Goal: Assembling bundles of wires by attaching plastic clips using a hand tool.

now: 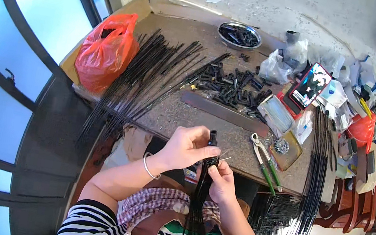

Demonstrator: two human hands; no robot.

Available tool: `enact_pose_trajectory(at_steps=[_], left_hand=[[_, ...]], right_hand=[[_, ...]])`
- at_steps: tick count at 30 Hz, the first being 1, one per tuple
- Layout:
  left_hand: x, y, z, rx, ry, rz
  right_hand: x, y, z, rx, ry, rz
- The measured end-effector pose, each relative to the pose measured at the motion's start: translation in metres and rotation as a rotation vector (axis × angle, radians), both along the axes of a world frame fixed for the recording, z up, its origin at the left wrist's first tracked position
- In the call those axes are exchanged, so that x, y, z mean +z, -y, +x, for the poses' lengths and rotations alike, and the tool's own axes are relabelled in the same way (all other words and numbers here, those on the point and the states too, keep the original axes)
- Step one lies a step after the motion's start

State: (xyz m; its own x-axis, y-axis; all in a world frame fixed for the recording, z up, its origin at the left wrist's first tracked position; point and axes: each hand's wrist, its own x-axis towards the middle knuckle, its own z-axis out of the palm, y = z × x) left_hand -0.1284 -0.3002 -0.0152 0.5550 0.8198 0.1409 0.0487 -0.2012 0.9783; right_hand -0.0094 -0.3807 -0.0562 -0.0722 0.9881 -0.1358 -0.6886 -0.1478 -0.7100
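Observation:
Between my hands, in front of the table edge, stands what looks like a black umbrella frame [202, 189]: thin black ribs hang down toward my lap from a tubular black fitting [213, 136] at the top. My left hand [188, 146] is closed around the upper part, with its thumb laid across the fitting. Just below, my right hand [221, 180] pinches the frame between thumb and fingers. A thin pale wire [225, 156] sticks out beside the right thumb; which part holds it is hidden.
Black rods [135, 74] fan across the table's left beside a red plastic bag [106, 54]. Loose black tubular fittings [238, 87] lie mid-table behind a flat dark bar [223, 114]. Green-handled pincers [262, 162], a phone [310, 86] and more rods [318, 159] are rightward; a metal bowl [256, 45] stands behind.

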Motion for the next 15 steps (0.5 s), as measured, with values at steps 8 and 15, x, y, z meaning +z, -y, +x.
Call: enact_pose_trajectory(at_steps=[8, 15], left_hand=[[-0.019, 0.01, -0.029, -0.052, 0.018, 0.263], [-0.042, 0.008, -0.043, -0.036, 0.075, 0.408]], right_hand=[[-0.022, 0.0, -0.024, -0.106, 0.016, 0.005], [-0.03, 0.0, -0.04, -0.08, -0.007, 0.085]])
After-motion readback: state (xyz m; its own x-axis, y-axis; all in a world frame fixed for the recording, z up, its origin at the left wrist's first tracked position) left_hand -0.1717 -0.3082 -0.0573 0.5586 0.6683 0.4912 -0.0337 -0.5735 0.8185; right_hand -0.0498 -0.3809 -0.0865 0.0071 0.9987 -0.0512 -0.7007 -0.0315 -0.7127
